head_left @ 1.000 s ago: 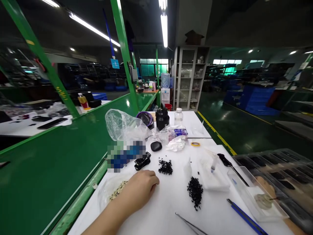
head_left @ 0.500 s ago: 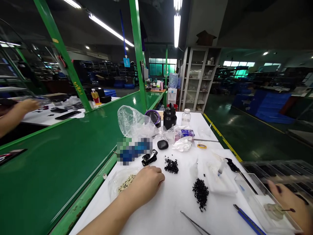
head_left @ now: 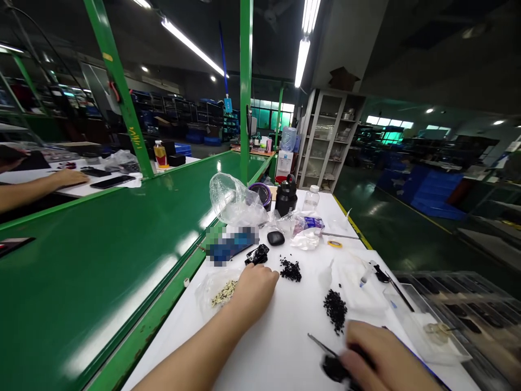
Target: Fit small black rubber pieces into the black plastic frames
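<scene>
On white bench top (head_left: 285,347), near side: right hand (head_left: 385,361) blurred, fingers over a dark part (head_left: 334,369) lying on the bench, touching or just beside the tweezers (head_left: 320,344); whether the fingers are closed round the part or merely on it, cannot tell; left hand (head_left: 255,285) rests farther in, fingers loosely curled, nothing seen in it, though a tiny piece inside the curl cannot be ruled out

Risks, as judged:
- larger heap of black granules (head_left: 336,310) sits just ahead of the right hand; a careless sweep of the knuckles would likely scatter it across the bench
- tweezers lie loose beside the dark part; a fumbled pick-up could flick them or drag them along
- smaller heap (head_left: 290,269) and small black clip (head_left: 258,254) lie just beyond the left fingertips, bag of pale pieces (head_left: 220,292) beside the wrist; a shift of that hand could mix pale with black
- clear tray (head_left: 423,347) near the right forearm; an elbow nudge might push it
</scene>
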Demonstrator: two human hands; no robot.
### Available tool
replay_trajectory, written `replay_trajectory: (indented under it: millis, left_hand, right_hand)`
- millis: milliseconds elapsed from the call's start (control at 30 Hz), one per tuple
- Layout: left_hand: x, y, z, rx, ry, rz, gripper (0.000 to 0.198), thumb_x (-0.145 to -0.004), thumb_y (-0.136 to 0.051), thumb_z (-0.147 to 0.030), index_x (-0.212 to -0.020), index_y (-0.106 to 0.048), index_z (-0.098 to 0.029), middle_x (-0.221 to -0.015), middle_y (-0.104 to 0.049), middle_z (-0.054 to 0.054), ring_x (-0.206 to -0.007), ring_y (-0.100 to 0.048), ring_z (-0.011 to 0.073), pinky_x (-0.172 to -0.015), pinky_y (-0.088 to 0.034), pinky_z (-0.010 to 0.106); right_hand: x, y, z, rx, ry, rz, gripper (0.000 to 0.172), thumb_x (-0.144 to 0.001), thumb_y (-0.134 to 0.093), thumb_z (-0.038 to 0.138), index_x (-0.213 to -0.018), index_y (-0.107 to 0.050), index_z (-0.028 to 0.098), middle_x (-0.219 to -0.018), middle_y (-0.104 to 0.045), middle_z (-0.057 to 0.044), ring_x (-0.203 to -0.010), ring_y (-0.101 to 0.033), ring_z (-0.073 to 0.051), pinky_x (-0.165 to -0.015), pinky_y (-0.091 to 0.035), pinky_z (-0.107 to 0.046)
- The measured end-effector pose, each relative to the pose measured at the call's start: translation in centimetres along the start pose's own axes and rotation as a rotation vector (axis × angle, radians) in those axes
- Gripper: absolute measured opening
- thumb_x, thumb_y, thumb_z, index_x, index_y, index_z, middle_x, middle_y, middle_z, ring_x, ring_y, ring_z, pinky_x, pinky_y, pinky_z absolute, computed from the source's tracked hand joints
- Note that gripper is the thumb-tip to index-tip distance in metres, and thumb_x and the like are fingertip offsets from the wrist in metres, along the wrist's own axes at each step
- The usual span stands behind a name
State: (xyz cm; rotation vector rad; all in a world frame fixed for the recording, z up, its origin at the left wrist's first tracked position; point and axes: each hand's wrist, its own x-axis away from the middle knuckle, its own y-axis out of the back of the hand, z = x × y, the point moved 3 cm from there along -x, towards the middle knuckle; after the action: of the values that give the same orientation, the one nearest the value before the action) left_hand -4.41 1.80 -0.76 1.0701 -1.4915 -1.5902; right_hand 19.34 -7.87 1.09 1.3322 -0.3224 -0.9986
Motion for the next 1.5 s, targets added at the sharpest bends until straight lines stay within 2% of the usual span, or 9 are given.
replay_trajectory:
  millis: [67,200,367,433,600,867,1200,1367,1500]
  left_hand:
    - [0.1,0.2,0.2,-0.001,-0.005,-0.016,0.019,-0.078,-0.052,-0.004,-0.070,-0.063,-0.017,-0.072,-0.069,0.009,-0.074,-0.065,0.0245,-0.068,-0.044,0.036]
    - [0.4,1.3,0.4,0.012,-0.017,-0.069,0.019,-0.080,-0.049,-0.004,-0.077,-0.063,-0.016,-0.075,-0.069,0.010,-0.077,-0.064,0.0252,-0.068,-0.044,0.036]
    - [1.2,3.1,-0.2,0.072,-0.120,-0.112,0.025,-0.091,-0.040,-0.012,-0.080,-0.062,-0.019,-0.081,-0.069,0.006,-0.076,-0.062,0.0207,-0.068,-0.044,0.033]
    - [1.6,3.3,-0.8,0.100,-0.204,-0.095,0.025,-0.091,-0.042,-0.017,-0.076,-0.062,-0.019,-0.079,-0.069,0.005,-0.074,-0.061,0.0201,-0.068,-0.045,0.032]
    - [2.4,2.7,-1.6,0.100,-0.317,0.046,0.017,-0.071,-0.054,-0.005,-0.075,-0.062,-0.020,-0.076,-0.068,0.006,-0.070,-0.061,0.0232,-0.065,-0.046,0.036]
    - [2.8,2.8,-2.6,0.200,-0.318,0.121,0.020,-0.072,-0.056,-0.010,-0.086,-0.066,-0.021,-0.085,-0.064,0.008,-0.079,-0.061,0.0242,-0.068,-0.047,0.036]
    - [1.6,2.0,-2.2,0.265,-0.307,0.115,0.031,-0.077,-0.050,-0.004,-0.088,-0.070,-0.024,-0.092,-0.064,0.004,-0.082,-0.061,0.0208,-0.067,-0.047,0.032]
    - [1.6,2.4,-2.0,0.259,-0.378,0.076,0.023,-0.081,-0.056,-0.008,-0.085,-0.072,-0.025,-0.090,-0.066,0.002,-0.077,-0.061,0.0182,-0.067,-0.046,0.031]
    - [1.2,2.8,-1.2,0.239,-0.400,-0.265,0.019,-0.089,-0.052,-0.016,-0.094,-0.070,-0.021,-0.093,-0.067,0.006,-0.079,-0.061,0.0197,-0.071,-0.046,0.034]
  right_hand:
    - [-3.7,-2.2,1.9,-0.025,0.015,0.050,0.024,-0.097,-0.048,0.033,-0.074,-0.048,0.024,-0.067,-0.060,0.001,-0.057,-0.057,-0.015,-0.050,-0.043,-0.026]
    - [-8.4,-6.0,4.5,0.246,0.168,-0.131,0.021,-0.093,-0.049,0.028,-0.073,-0.052,0.022,-0.073,-0.058,-0.004,-0.060,-0.054,-0.019,-0.051,-0.034,-0.031]
    - [-7.1,-9.1,5.5,0.318,0.275,-0.122,0.004,-0.081,-0.060,0.017,-0.077,-0.059,0.019,-0.077,-0.060,-0.007,-0.067,-0.055,-0.024,-0.053,-0.041,-0.035]
    - [-5.8,-9.5,5.6,0.292,0.288,-0.085,0.012,-0.076,-0.064,0.019,-0.088,-0.063,0.018,-0.082,-0.064,-0.008,-0.068,-0.057,-0.025,-0.055,-0.047,-0.038]
    - [-2.9,-7.8,4.8,0.275,0.356,-0.139,0.044,-0.073,-0.060,0.016,-0.117,-0.060,0.017,-0.117,-0.066,-0.014,-0.088,-0.063,-0.029,-0.068,-0.058,-0.040]
    - [2.2,-4.2,0.1,0.153,-0.123,-0.100,0.025,-0.090,-0.055,0.018,-0.114,-0.061,0.021,-0.098,-0.065,-0.010,-0.092,-0.060,-0.027,-0.076,-0.057,-0.041]
    - [6.4,-3.2,-2.6,0.103,-0.353,-0.158,0.023,-0.092,-0.053,0.015,-0.111,-0.065,0.020,-0.099,-0.062,-0.009,-0.096,-0.057,-0.027,-0.084,-0.052,-0.047]
    - [2.1,-0.5,-1.0,-0.187,-0.433,-0.110,0.023,-0.093,-0.054,0.029,-0.112,-0.066,0.024,-0.111,-0.063,-0.008,-0.105,-0.058,-0.025,-0.091,-0.051,-0.041]
    - [-4.9,0.2,-0.5,-0.543,-0.447,0.032,0.031,-0.090,-0.059,0.043,-0.113,-0.067,0.023,-0.105,-0.068,-0.007,-0.092,-0.064,-0.023,-0.080,-0.052,-0.036]
